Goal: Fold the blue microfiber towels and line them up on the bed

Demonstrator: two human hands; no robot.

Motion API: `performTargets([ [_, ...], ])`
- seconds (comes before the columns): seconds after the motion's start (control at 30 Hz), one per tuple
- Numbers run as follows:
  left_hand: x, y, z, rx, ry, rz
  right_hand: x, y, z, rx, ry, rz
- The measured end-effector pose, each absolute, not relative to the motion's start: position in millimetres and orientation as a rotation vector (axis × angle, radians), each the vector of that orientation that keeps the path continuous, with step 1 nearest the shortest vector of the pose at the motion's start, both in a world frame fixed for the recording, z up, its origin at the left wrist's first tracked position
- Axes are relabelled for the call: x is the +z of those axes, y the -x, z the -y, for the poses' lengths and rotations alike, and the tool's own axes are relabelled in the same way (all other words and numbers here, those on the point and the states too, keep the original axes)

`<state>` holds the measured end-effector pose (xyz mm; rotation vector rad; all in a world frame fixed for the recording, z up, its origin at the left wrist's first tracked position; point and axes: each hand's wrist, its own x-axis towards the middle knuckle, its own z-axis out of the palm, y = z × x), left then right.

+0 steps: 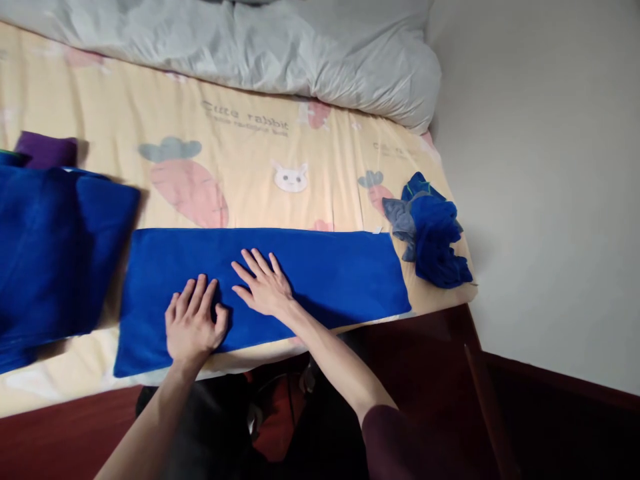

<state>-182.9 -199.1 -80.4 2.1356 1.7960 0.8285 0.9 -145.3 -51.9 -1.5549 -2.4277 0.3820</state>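
A blue cloth (340, 273), shaped like a long rectangle, lies flat along the bed's near edge, with a small white tag on its far edge toward the right. My left hand (194, 321) rests palm down on its left part, fingers stretched out. Just to the right, my right hand (263, 283) presses flat on the same cloth with its fingers spread. Neither hand grips anything. Several blue cloths (50, 247) lie stacked to the left, with a purple cloth (50, 151) behind them.
A crumpled heap of blue and grey cloths (433, 233) sits at the bed's right corner. Grey bedding (310, 47) is bunched along the far side of the patterned yellow sheet (250, 167). A pale wall (550, 200) stands close on the right.
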Motion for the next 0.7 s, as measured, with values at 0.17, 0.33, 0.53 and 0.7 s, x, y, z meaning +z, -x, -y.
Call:
performTargets([
  [0.17,-82.8,182.5,198.1,0.877,-2.157,-1.795,-54.8,-44.6,137.7,0.388,1.565,2.463],
  [0.33,-82.6,179.8,198.1,0.894,-2.195,-1.844,-56.4,-118.5,128.0,0.419,1.696,2.395],
  [0.53,-80.5,178.4,198.7,0.886,-2.228,-1.867,-61.5,-201.1,124.7,0.378,1.87,2.303],
  [0.7,-79.8,177.8,198.7,0.881,-2.229,-1.869,-62.5,-246.7,121.3,0.368,1.933,2.254],
])
